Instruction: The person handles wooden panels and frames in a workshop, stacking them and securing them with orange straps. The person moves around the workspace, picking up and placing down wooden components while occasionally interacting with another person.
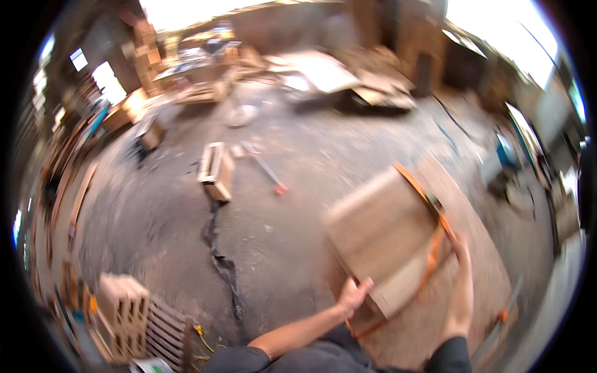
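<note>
A wooden box [385,230], tilted and blurred by motion, is in front of me at the right. An orange ratchet strap [408,177] runs around it, with a dark buckle [433,201] on its far right edge. My left hand [356,294] grips the box's near left edge, thumb on top, fingers partly hidden. At the right side, my right hand [459,252] is closed by the strap where it leaves the buckle; a loose orange end hangs over the box. Beneath the box lies a wooden board [476,248].
A smaller wooden box [216,171] stands on the floor, a dark strap [219,255] trailing from it. Near it lies a bar clamp [266,168] with orange ends. Slotted wooden pieces [123,304] are stacked at lower left. Another clamp [500,317] lies at lower right.
</note>
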The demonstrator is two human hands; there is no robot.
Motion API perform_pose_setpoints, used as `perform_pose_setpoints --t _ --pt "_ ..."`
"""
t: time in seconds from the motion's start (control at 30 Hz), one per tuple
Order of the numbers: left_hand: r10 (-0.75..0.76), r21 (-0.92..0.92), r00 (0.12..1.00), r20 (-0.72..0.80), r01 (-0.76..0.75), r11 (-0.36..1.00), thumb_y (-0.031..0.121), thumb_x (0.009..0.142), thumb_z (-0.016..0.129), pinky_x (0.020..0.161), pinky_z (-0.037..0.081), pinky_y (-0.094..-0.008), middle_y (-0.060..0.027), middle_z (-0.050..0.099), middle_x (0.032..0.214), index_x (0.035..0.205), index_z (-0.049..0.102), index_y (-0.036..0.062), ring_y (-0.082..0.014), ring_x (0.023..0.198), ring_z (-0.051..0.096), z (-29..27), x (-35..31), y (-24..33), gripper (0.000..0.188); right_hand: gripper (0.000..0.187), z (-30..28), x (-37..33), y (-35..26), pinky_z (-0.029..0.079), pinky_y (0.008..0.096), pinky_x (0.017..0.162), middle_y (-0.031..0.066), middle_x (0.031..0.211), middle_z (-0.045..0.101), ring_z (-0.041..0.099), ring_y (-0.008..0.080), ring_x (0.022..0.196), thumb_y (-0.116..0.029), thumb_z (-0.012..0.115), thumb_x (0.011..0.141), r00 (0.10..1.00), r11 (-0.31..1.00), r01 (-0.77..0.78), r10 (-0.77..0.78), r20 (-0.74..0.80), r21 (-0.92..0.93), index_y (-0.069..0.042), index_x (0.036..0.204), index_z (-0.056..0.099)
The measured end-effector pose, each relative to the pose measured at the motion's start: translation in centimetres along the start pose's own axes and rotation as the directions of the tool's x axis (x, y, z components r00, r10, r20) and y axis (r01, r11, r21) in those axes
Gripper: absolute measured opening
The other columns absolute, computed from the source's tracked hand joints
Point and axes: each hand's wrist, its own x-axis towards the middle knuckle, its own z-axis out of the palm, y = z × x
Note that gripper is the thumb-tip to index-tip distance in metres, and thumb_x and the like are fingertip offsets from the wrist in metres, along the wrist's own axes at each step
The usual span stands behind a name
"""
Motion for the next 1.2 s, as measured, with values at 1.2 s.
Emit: perform_pose_setpoints --t 1.2 --pt "0.311 0.428 0.433 0.846 -0.900 0.088 0.016 0.066 0.065 0.080 0.044 -0.0366 -0.0150 0.057 0.093 0.114 0.049 -0.0033 -0.0287 0.091 0.053 9.3 -3.1 0.1 0.055 0.045 -4.8 -13.5 -13.5 0.052 0.0337 0.063 0.0127 0.094 0.063 0.061 0.0262 0.081 -0.023 0.069 0.065 0.907 0.917 -0.081 0.230 0.351 -0.392 -0.005 0.105 0.058"
